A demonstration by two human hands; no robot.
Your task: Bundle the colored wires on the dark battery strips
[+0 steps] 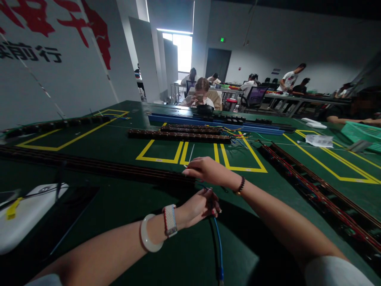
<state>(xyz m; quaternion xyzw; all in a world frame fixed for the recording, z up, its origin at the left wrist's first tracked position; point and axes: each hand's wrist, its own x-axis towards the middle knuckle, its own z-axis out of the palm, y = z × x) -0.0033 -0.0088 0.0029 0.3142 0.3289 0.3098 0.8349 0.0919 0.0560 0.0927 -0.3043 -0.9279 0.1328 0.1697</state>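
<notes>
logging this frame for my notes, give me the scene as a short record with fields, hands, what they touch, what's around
left hand: fingers pinched on a blue cable that runs back toward the camera
right hand: fingers at the end of a long dark strip, grip not clear
wrists: white bangle and woven band on the left, bead bracelet on the right
surface: green table with yellow tape boxes
nearby: more dark strips, white device at left, green basket at right
people: several seated at far tables

The table point(119, 206) is covered in matt green cloth-like mat; the blue cable point(218, 242) looks smooth plastic; the bangle point(148, 238) is glossy white; the white device point(26, 216) smooth plastic.
</notes>
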